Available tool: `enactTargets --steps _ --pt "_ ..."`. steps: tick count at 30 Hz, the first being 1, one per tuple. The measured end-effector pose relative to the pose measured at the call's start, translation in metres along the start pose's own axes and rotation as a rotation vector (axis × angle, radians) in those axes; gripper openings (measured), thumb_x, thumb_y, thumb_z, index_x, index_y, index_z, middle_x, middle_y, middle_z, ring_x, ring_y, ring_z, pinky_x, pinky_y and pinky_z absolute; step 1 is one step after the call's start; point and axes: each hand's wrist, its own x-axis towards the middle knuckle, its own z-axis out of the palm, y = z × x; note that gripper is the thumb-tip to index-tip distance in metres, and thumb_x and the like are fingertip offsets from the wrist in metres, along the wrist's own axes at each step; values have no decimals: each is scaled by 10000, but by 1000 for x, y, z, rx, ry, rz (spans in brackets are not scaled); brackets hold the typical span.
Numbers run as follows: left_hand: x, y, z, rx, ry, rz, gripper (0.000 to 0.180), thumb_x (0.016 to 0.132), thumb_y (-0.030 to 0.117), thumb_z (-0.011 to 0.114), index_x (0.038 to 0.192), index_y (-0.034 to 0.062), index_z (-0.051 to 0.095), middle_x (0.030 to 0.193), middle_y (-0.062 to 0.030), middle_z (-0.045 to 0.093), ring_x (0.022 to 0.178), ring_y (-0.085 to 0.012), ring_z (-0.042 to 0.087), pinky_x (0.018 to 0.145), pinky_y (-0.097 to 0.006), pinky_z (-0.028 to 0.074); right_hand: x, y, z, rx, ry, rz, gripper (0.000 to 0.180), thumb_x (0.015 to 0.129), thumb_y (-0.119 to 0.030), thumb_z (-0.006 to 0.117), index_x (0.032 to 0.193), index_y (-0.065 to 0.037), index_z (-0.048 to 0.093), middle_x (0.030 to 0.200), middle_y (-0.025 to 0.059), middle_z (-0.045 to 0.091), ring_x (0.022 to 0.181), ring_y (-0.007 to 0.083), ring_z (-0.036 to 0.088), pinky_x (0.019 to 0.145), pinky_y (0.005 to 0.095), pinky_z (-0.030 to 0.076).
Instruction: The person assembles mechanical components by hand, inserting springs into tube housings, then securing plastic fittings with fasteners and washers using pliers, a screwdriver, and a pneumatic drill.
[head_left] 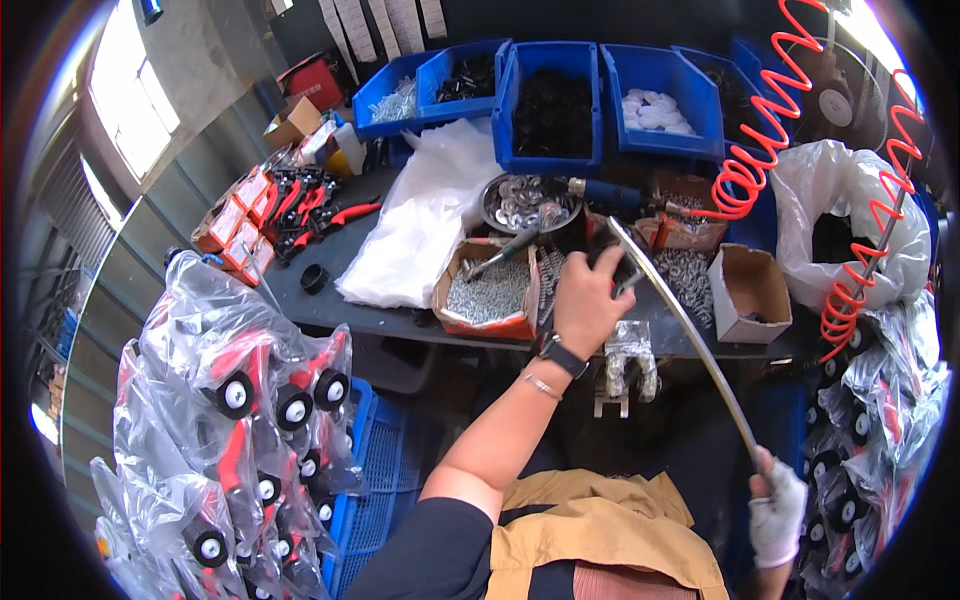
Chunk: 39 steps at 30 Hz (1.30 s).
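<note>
My right hand point(777, 512), in a white glove with bare fingertips, grips the lower end of a long, slightly curved metal tube point(690, 325). The tube slants up and left across the bench edge, its far end among dark parts. My left hand point(587, 305), bare with a watch at the wrist, is bent beside that far end. A small dark, blurred thing shows at its fingers; I cannot make out its kind. Just below the left hand, a silvery metal fixture point(630, 362) juts from the bench edge. Left of it stands a box of small metal fasteners point(488, 300) with a tool lying across it.
Blue bins point(550, 158) of parts line the back. A metal bowl of washers point(530, 203) sits mid-bench. Red coiled air hoses point(750, 170) hang at right. Red-handled parts point(310, 210) lie at left. Plastic-wrapped wheeled items point(235, 440) are stacked at left, with more at right.
</note>
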Motion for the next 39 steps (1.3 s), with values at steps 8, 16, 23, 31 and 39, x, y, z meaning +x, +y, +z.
enactTargets --steps 8,16,23,31,39 --pt "4 23 -55 -1411 -111 -600 499 825 157 678 1262 73 453 898 -15 585 745 -81 577 574 -221 490 -8 19 33 0 93 -63 271 826 -3 541 1086 14 616 721 142 565 641 272 559 589 316 415" --pt "-2 19 -70 -352 243 -76 528 752 140 722 1217 30 497 1011 -126 517 887 -215 528 832 -318 430 8 37 16 -513 228 -251 461 718 106 530 1156 -26 586 699 151 460 563 313 488 496 374 385" --pt "19 19 -138 -190 144 163 554 621 110 729 1146 54 563 983 -142 477 852 -254 519 791 -339 449 12 65 72 857 -491 542 209 852 -26 565 1052 -6 623 781 80 606 616 158 516 511 301 402" --pt "13 32 -171 67 -27 223 626 619 159 729 1201 81 511 984 -172 452 879 -329 508 810 -359 443 22 42 147 595 -330 -14 250 849 -37 585 1097 -21 610 756 72 612 664 106 560 565 265 451" --pt "43 0 -234 125 -954 49 700 660 95 764 1283 66 445 1185 -208 523 1102 -340 515 916 -390 423 180 -4 108 455 -75 -466 52 786 7 601 784 -44 605 773 117 626 675 249 612 592 324 481"
